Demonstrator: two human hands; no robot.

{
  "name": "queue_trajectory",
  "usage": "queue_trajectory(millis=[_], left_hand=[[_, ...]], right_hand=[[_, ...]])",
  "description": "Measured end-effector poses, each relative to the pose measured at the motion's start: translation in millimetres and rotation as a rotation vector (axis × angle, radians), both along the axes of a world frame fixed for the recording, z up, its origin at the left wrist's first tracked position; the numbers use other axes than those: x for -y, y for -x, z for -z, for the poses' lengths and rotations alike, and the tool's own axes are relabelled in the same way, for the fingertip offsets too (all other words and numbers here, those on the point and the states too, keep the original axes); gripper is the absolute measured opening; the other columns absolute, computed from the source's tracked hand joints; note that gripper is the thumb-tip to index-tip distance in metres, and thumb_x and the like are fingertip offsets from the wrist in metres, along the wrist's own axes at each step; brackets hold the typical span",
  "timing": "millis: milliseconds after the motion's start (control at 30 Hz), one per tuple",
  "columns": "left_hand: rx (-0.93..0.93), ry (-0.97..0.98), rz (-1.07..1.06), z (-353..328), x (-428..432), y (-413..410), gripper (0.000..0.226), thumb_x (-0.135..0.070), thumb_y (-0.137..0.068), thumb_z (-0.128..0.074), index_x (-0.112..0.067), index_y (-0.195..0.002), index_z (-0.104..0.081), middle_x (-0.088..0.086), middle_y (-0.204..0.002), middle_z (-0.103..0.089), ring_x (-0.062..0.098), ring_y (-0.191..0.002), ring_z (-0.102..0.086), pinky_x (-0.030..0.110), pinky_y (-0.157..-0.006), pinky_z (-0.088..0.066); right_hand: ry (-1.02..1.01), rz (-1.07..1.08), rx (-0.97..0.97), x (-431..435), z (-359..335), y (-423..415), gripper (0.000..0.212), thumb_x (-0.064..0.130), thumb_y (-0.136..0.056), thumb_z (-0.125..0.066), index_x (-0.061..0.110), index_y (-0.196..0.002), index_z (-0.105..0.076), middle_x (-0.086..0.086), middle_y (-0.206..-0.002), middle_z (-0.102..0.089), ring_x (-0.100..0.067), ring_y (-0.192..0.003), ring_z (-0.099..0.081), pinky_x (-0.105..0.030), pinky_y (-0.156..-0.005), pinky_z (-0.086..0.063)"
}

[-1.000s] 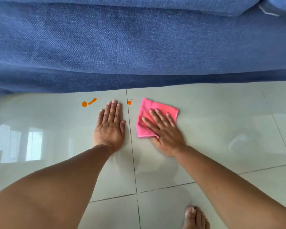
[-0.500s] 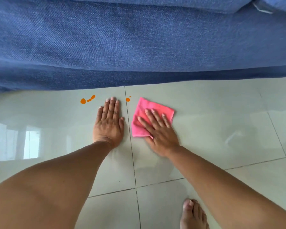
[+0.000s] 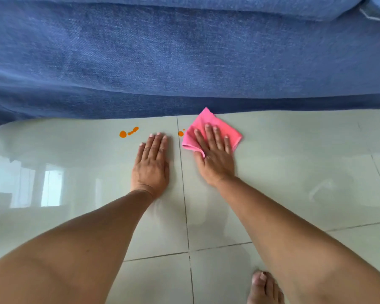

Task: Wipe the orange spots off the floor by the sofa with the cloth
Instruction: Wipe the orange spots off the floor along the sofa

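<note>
A pink cloth (image 3: 208,122) lies flat on the pale tiled floor (image 3: 294,163), its far corner touching the base of the blue sofa (image 3: 184,58). My right hand (image 3: 214,154) presses down on the cloth with fingers spread. Just left of the cloth's edge sits a small orange spot (image 3: 180,133). Further left is a group of orange spots (image 3: 127,132). My left hand (image 3: 151,163) rests flat on the floor between the two patches, palm down, holding nothing.
The sofa's front runs across the whole top of the view, close behind the spots. A bare foot (image 3: 264,288) stands on the tiles at the bottom right. Window light reflects on the glossy floor at the left.
My right hand has slid the cloth away from me toward the sofa and turned it, so its corner now reaches the sofa base. The left hand has stayed put.
</note>
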State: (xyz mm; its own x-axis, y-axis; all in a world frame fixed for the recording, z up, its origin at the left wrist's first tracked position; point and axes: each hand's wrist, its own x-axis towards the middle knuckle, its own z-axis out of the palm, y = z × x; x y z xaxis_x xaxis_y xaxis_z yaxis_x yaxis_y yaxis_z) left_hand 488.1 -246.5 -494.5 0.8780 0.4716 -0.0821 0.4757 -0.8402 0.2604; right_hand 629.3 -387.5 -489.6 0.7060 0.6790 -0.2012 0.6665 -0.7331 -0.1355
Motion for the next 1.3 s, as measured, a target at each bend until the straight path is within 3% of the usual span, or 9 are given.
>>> queue_trajectory(millis=[133,267,333,567,733,800,1000,1133,1300], left_hand=[[-0.011,-0.068,-0.023,-3.6,-27.4,45.0,0.063,-0.034,-0.095,-0.031,-0.010,-0.153,-0.029,0.011,-0.160,-0.029,0.028,-0.149,-0.022,0.046,-0.122,-0.007],[-0.037,-0.115,-0.267,-4.4,-67.9,67.2,0.072,-0.048,-0.096,-0.019,-0.008,-0.156,-0.020,0.010,-0.163,-0.019,0.026,-0.152,-0.011,0.044,-0.123,0.002],[-0.065,-0.081,-0.426,-3.3,-85.0,71.2,0.074,-0.050,-0.095,-0.014,-0.008,-0.156,-0.013,0.009,-0.165,-0.012,0.025,-0.153,-0.003,0.043,-0.123,0.006],[-0.111,-0.043,-0.490,7.4,-103.8,77.1,0.068,-0.041,-0.097,-0.014,-0.011,-0.157,-0.004,0.006,-0.166,0.001,0.024,-0.152,0.007,0.045,-0.123,0.004],[-0.098,-0.036,-0.499,8.3,-105.2,77.7,0.067,-0.040,-0.097,-0.017,-0.012,-0.157,-0.007,0.005,-0.166,-0.001,0.023,-0.153,0.004,0.046,-0.123,0.002],[-0.112,-0.043,-0.502,8.1,-103.5,77.0,0.068,-0.041,-0.097,-0.016,-0.012,-0.157,-0.005,0.005,-0.166,0.001,0.023,-0.152,0.006,0.045,-0.123,0.002],[-0.128,-0.045,-0.495,8.1,-103.7,75.8,0.067,-0.040,-0.097,-0.012,-0.012,-0.157,0.000,0.005,-0.166,0.006,0.023,-0.152,0.010,0.046,-0.123,0.004],[-0.101,-0.037,-0.492,8.8,-105.5,76.8,0.065,-0.038,-0.098,-0.015,-0.014,-0.157,-0.004,0.003,-0.166,0.002,0.021,-0.152,0.006,0.044,-0.123,0.003],[-0.041,0.026,-0.533,10.3,-112.4,78.3,0.058,-0.034,-0.102,-0.018,-0.019,-0.157,-0.010,0.000,-0.166,-0.005,0.015,-0.152,0.002,0.039,-0.123,0.004]], right_hand=[[-0.055,-0.142,-0.012,38.6,2.6,-6.1,0.058,0.043,-0.094,-0.013,0.038,-0.152,-0.009,0.005,-0.163,-0.007,-0.017,-0.151,-0.003,-0.046,-0.120,-0.003],[-0.124,0.327,-0.069,17.3,-2.3,-34.2,0.062,0.045,-0.090,-0.009,0.033,-0.150,0.003,0.000,-0.164,-0.005,-0.018,-0.151,0.002,-0.045,-0.121,0.004],[-0.108,0.417,-0.095,-17.4,-3.1,-30.6,0.062,0.043,-0.095,-0.013,0.029,-0.154,0.000,-0.003,-0.165,-0.002,-0.020,-0.151,0.005,-0.046,-0.121,0.006],[-0.050,0.034,-0.055,-116.2,1.9,46.5,0.069,0.051,-0.087,0.004,0.037,-0.154,-0.004,-0.001,-0.165,0.000,-0.021,-0.151,0.005,-0.046,-0.120,0.005],[-0.034,-0.396,-0.035,-69.2,3.7,59.1,0.061,0.048,-0.094,-0.012,0.035,-0.154,-0.016,0.001,-0.164,-0.007,-0.021,-0.151,-0.003,-0.047,-0.120,-0.002],[-0.024,-0.355,-0.005,-43.5,5.5,33.7,0.060,0.046,-0.094,-0.015,0.036,-0.153,-0.014,0.002,-0.164,-0.007,-0.020,-0.151,-0.004,-0.047,-0.121,-0.004],[-0.036,0.223,-0.039,-99.8,1.1,-0.5,0.060,0.045,-0.096,-0.011,0.035,-0.154,-0.003,-0.002,-0.165,0.001,-0.023,-0.151,0.006,-0.049,-0.121,0.004],[-0.070,0.118,-0.113,-180.4,-2.0,36.6,0.055,0.040,-0.101,-0.021,0.036,-0.154,-0.003,-0.004,-0.165,0.002,-0.024,-0.151,0.007,-0.048,-0.120,0.005],[-0.052,-0.266,-0.110,-209.8,-4.4,107.6,0.055,0.047,-0.099,-0.018,0.042,-0.152,-0.008,-0.001,-0.165,-0.001,-0.021,-0.151,0.004,-0.047,-0.121,0.004]])
